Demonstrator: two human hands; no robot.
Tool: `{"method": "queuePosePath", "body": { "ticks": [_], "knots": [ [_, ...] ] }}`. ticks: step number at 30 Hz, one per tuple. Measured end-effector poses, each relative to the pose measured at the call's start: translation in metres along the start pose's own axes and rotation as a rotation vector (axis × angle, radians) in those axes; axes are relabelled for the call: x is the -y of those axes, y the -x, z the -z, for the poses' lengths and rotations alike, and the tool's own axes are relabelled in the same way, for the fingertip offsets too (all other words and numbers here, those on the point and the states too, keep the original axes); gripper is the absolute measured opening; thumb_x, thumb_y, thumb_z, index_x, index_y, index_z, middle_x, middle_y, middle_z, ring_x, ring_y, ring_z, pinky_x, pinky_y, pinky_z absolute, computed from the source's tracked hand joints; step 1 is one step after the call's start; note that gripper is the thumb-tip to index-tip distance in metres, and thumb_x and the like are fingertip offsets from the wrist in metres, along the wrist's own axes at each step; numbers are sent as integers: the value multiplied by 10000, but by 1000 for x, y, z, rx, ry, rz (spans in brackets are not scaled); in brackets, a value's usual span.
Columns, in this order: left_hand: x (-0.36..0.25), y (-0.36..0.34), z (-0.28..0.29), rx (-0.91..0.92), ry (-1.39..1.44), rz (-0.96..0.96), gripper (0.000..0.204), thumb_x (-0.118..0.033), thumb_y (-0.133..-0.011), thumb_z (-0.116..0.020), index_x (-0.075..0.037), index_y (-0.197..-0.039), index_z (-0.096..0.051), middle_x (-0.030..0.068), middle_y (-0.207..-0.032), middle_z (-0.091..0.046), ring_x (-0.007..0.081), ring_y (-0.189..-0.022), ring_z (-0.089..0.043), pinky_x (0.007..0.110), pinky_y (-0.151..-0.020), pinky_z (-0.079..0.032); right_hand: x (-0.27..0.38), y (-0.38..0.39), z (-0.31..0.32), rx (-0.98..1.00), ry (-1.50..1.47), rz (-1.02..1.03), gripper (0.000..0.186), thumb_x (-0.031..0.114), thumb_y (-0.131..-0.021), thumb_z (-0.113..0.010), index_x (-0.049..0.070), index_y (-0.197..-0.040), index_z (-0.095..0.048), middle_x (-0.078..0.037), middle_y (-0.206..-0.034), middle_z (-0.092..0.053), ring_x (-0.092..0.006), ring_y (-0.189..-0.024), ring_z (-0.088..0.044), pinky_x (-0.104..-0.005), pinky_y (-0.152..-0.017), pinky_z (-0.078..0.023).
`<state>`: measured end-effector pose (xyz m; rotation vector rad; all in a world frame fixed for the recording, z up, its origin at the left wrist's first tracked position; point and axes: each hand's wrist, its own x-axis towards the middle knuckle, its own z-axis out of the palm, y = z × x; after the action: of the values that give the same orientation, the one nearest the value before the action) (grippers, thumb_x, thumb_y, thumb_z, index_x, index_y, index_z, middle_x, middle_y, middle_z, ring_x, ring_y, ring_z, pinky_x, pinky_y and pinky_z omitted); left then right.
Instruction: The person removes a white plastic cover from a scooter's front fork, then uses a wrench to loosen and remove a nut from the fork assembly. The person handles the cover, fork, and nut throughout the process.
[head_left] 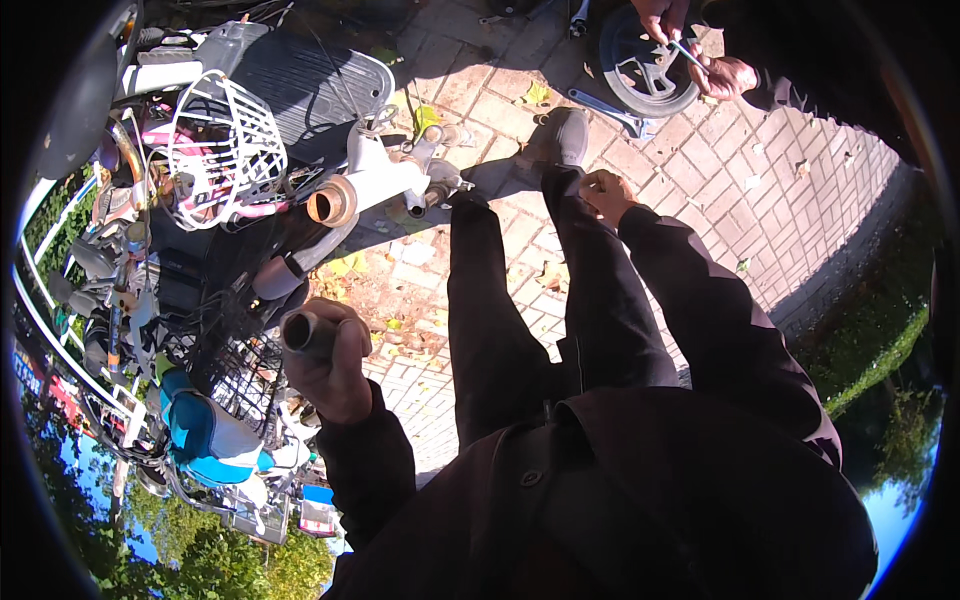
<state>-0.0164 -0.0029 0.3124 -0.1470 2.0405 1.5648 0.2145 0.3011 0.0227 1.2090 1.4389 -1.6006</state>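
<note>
Left grip (335,365) wrapped around hollow metal tube (300,332) | right grip (605,192) a loose fist | white wire basket (225,150), contents unclear

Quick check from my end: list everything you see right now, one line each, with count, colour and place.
metal tube: one, dark grey, gripped in the left hand
bike frame: one, white, upper centre
wire basket: one, white, upper left
mesh basket: one, black, left
wheel: one, grey with black tyre, top, held by another person
wrench: one, silver, on the paving below the wheel
other person's hands: two, top right, at the wheel
brick paving: grey-pink, centre and right
left hand: closed on the tube
right hand: closed, by the right knee
</note>
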Motion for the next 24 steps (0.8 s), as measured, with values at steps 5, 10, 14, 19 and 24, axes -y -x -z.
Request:
{"method": "queuePosePath", "body": {
  "ticks": [5,10,14,19,24],
  "knots": [
    [176,53,-34,356,-962,358,258,-160,-779,-763,-86,-993,-639,130,-886,-677,295,-792,-681,377,-701,-533,-34,-101,35,-153,394,96,298,223,-816,-738,41,-1043,-675,-126,-872,-712,-238,-819,-693,-366,-753,-530],
    [251,77,-52,573,-1276,208,226,-185,-747,-771,-132,-920,-636,76,-847,-628,299,-755,-652,427,-627,-510,-51,-196,36,-310,884,265,394,376,-834,-719,49,-1039,-641,-141,-933,-714,-340,-926,-677,-445,-820,-504],
    [261,70,-60,149,-1163,-159,144,-127,-838,-715,-97,-802,-579,61,-668,-516,275,-514,-539,397,-433,-398,-59,-263,5,-427,1098,541,433,337,-841,-726,38,-1131,-608,-182,-1111,-654,-363,-1091,-582,-472,-931,-443],
    [251,48,-51,236,-1140,-159,154,-81,-816,-709,-89,-771,-562,76,-658,-522,263,-500,-530,384,-431,-392,-82,-316,-30,-363,1505,622,288,182,-875,-639,66,-1138,-622,-87,-1077,-655,-245,-1114,-583,-387,-956,-434],
    [247,38,-46,287,-1120,-186,150,-63,-799,-713,-75,-789,-563,82,-673,-533,267,-509,-530,371,-436,-390,-109,-338,-36,-388,1624,815,128,125,-823,-627,90,-946,-622,-53,-870,-618,-198,-910,-618,-333,-828,-477]
  ]
}}
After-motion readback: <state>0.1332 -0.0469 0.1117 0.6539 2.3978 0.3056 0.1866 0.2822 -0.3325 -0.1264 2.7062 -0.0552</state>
